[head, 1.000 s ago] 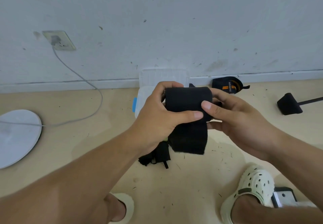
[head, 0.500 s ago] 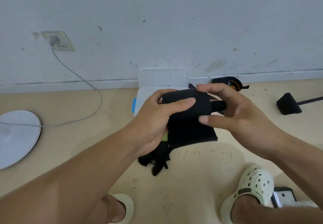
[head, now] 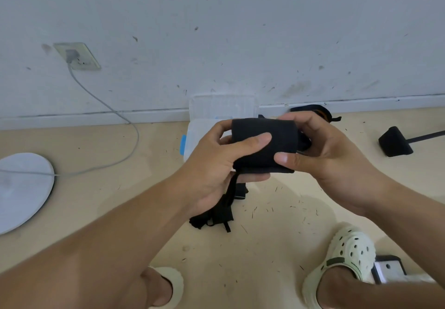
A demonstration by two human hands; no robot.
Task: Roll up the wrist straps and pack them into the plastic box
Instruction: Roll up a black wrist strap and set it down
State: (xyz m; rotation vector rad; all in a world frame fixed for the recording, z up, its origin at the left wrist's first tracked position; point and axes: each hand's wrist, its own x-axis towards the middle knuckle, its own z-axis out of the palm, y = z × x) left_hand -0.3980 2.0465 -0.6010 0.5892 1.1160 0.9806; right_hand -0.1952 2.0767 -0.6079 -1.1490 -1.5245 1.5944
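Note:
A black wrist strap is wound into a thick roll that I hold above the floor. My left hand grips its left end, thumb lying across the front. My right hand clasps the right end, thumb under the roll. A thin black loop hangs from the roll down to a heap of black strap on the floor. Behind my hands stands the clear plastic box, its lid open against the wall. A rolled black and orange strap lies by the skirting, partly hidden by my fingers.
A grey cable runs from a wall socket to a white round disc at the left. A black wedge-shaped foot on a rod sits at the right. My pale clogs are near the bottom edge, beside a small black and white device.
The loose tail that hung below the roll has been wound in, so the roll is thicker and tighter. My right hand shifted from on top of the roll to its right end.

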